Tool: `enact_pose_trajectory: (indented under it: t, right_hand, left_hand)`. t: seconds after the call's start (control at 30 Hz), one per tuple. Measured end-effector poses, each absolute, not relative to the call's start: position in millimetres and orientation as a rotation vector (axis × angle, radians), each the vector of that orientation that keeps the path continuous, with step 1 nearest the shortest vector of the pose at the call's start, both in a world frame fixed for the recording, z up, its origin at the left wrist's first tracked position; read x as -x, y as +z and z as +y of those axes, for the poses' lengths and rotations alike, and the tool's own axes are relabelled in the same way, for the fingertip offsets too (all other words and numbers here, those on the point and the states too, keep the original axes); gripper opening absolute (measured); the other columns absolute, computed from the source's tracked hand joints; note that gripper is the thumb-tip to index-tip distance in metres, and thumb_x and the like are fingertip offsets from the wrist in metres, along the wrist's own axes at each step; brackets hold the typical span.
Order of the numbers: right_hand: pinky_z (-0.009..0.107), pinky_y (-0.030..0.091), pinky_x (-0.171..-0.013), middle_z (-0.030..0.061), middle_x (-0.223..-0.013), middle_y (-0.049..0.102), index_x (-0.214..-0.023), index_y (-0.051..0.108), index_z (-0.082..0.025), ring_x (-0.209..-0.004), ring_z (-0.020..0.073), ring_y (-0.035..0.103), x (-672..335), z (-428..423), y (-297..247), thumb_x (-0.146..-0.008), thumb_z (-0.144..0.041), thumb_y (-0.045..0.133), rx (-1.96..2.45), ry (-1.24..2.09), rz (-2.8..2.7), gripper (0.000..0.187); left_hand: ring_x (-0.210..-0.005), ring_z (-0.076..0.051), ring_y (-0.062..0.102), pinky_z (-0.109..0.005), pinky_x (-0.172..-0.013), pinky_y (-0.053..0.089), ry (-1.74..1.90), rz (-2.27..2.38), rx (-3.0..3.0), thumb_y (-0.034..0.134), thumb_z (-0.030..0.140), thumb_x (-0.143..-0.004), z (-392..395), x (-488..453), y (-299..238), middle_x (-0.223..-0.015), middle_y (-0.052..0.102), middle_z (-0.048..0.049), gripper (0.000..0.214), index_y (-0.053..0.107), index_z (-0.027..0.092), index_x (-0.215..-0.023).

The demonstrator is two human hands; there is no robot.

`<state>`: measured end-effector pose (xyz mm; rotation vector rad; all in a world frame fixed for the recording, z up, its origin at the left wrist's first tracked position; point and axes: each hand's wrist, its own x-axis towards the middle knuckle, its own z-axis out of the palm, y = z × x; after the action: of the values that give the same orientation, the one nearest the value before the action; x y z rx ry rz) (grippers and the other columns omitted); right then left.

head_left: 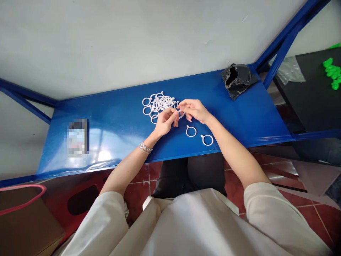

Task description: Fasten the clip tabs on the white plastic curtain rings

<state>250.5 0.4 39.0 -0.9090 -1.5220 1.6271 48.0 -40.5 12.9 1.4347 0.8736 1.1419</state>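
Observation:
Between my two hands is a white plastic ring (182, 114) with a small tab, partly hidden by my fingers. My left hand (167, 121) pinches it from the left side. From the right, my right hand (195, 110) grips it with thumb and index finger, its other fingers curled below. A pile of similar white rings (160, 103) lies just beyond my left hand on the blue table (119, 117). Nearer to me, below my right hand, a single white ring (191, 131) and another white ring (207, 140) lie flat and apart.
A crumpled black plastic bag (238, 80) sits at the table's back right. On the left lies a blurred-out rectangular object (77, 138). Blue metal braces (283, 53) rise at both ends. Bright green pieces (332, 73) rest on a black surface at far right.

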Motion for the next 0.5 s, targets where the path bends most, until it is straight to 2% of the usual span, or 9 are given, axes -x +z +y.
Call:
enact_pose_trajectory:
  t: [0.1,0.17,0.3,0.5]
  right_hand:
    - [0.027,0.048,-0.054,0.0084,-0.114,0.078,-0.118,0.074,-0.018,-0.061,0.0096,0.059,-257.1,2.5,40.0,-0.07,-0.064,0.103,0.926,1.453,-1.609,0.072]
    - [0.028,0.049,-0.061,0.0088,-0.118,0.077,-0.123,0.074,-0.018,-0.069,0.0119,0.062,-258.1,1.3,40.0,-0.066,-0.054,0.104,0.945,1.339,-1.703,0.073]
    - [0.03,0.05,-0.068,0.0056,-0.106,0.077,-0.125,0.075,-0.018,-0.074,0.0159,0.063,-252.7,-3.8,38.0,-0.065,-0.05,0.103,0.957,1.244,-1.804,0.073]
    - [0.031,0.043,-0.068,0.0002,-0.083,0.069,-0.104,0.077,-0.018,-0.068,0.0144,0.053,-249.6,-6.8,36.4,-0.081,-0.043,0.086,0.917,1.039,-1.898,0.035]
  left_hand:
    - [-0.048,-0.008,0.061,-0.028,-0.057,0.06,1.233,0.957,-1.398,0.074,0.081,-0.097,-37.4,-47.6,12.7,-0.079,0.075,-0.0002,0.061,0.067,0.021,-0.092]
    - [-0.05,-0.009,0.064,-0.028,-0.059,0.061,1.261,1.021,-1.435,0.072,0.082,-0.098,-36.5,-47.1,14.3,-0.076,0.076,-0.0006,0.062,0.074,0.02,-0.094]
    - [-0.053,-0.011,0.066,-0.027,-0.058,0.056,1.31,1.117,-1.533,0.071,0.078,-0.101,-37.3,-46.9,17.2,-0.065,0.071,-0.0003,0.061,0.081,0.018,-0.091]
    - [-0.05,-0.01,0.064,-0.024,-0.05,0.049,1.308,1.218,-1.538,0.074,0.084,-0.095,-38.2,-48.1,11.0,-0.064,0.069,0.0007,0.064,0.075,0.02,-0.089]
